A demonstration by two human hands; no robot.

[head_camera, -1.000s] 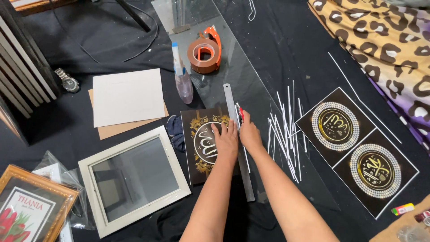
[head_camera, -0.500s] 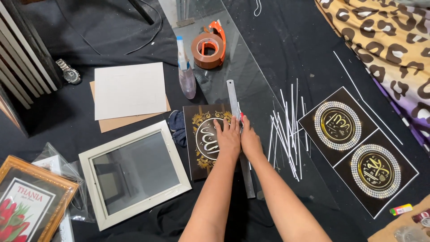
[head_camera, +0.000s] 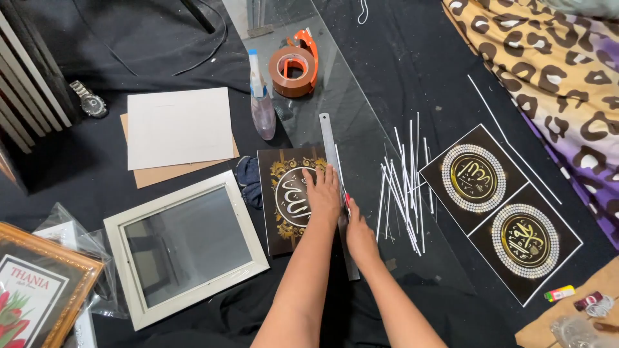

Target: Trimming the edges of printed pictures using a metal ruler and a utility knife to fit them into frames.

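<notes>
- The person's left hand point(head_camera: 322, 196) lies flat, palm down, fingers stretched out and close together, pressing on the right part of a dark rectangular print with a gold ornament and a round white-lettered centre point(head_camera: 290, 200).
- The right hand point(head_camera: 358, 232) sits just to the right of it, fingers curled around a small red-tipped tool point(head_camera: 347, 198) held against the edge of a long flat metal ruler point(head_camera: 336, 187).
- The ruler lies along the print's right edge, its long axis running from near the person away toward the far side, tilted slightly left at the far end.
- The print rests on a clear glass sheet point(head_camera: 361, 116) over black cloth, its long side parallel to the ruler.
- Left of the print lies a white rectangular picture frame point(head_camera: 184, 248); to the right, a loose bunch of thin white strips point(head_camera: 403, 183).
- Farther off stand a clear spray bottle point(head_camera: 261, 103) and a brown tape roll in an orange dispenser point(head_camera: 293, 64).
</notes>
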